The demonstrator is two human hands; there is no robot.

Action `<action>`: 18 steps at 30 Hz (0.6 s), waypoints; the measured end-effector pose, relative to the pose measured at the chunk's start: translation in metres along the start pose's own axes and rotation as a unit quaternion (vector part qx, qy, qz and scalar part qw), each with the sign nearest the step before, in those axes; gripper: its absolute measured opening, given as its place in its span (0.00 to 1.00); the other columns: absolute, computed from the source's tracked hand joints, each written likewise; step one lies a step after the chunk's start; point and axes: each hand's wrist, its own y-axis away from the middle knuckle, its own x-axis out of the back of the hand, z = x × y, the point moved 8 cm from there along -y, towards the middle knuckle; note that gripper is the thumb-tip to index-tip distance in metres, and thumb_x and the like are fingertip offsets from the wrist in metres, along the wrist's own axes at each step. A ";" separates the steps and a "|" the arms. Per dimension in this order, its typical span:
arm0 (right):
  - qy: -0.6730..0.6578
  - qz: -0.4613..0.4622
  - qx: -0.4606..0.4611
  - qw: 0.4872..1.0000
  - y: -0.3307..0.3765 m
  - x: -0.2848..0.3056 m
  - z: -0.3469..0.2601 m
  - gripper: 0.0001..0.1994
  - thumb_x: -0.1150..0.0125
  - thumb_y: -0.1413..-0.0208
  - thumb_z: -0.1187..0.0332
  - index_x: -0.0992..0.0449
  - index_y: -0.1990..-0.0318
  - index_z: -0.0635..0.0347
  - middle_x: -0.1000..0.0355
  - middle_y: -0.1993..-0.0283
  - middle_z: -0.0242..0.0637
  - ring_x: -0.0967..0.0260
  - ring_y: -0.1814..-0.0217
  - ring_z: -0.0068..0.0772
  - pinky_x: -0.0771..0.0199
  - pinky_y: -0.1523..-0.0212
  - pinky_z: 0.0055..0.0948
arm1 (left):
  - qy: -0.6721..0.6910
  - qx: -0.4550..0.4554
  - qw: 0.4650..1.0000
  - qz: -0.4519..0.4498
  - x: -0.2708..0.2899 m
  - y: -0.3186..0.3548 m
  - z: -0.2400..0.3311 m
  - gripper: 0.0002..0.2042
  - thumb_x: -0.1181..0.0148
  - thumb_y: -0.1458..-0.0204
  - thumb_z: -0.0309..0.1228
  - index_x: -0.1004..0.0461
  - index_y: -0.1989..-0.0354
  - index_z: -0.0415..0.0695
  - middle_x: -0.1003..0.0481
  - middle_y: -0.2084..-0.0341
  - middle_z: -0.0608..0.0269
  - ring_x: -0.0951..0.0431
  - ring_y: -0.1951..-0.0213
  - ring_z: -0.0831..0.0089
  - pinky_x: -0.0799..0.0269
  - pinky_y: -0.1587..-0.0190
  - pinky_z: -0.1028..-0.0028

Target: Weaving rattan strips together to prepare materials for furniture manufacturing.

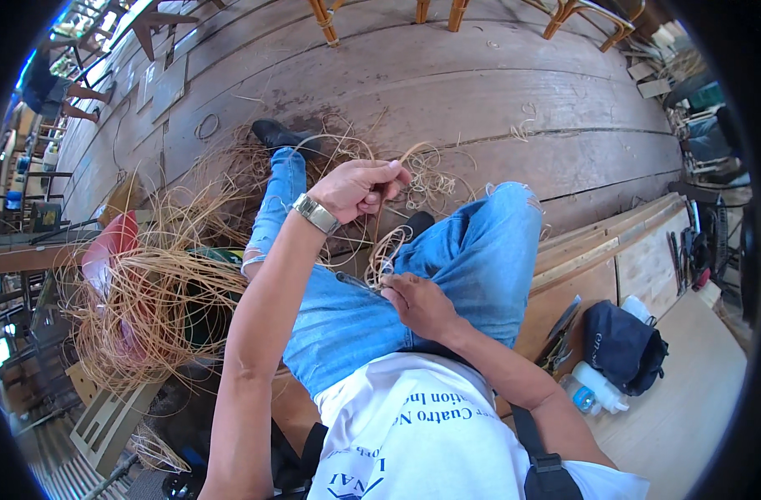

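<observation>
Stretching forward over the lap, the left arm ends in a left hand (360, 190) with its back up and its fingers curled, a metal watch (316, 214) at the wrist; the right arm bends inward, so the right hand (424, 307) sits low above the thighs of the blue jeans (489, 242). Wide planks make up the wooden floor (464, 92), with loose curls (430, 185) scattered near a dark shoe (282, 139) and chair legs (323, 22) beyond. A big tangle of cane (155, 287) spills at the left, while a dark blue bag (620, 343) and bottles (599, 387) stand on a pale table (660, 425) at the right. Pinched narrow between the left thumb and fingers is a thin cane strip (414, 150), arching out past them; the right fingers close on the lower end of small cane loops (386, 252), just below the left hand.
</observation>
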 end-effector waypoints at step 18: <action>-0.082 -0.023 -0.157 0.984 -0.059 0.137 0.027 0.08 0.43 0.34 0.67 0.32 0.62 0.61 0.27 0.77 0.36 0.33 0.81 0.22 0.34 0.81 0.27 | 0.181 -0.234 0.923 0.245 0.170 0.172 0.010 0.10 0.46 0.33 0.34 0.26 0.49 0.43 0.23 0.68 0.66 0.36 0.77 0.84 0.40 0.76 0.83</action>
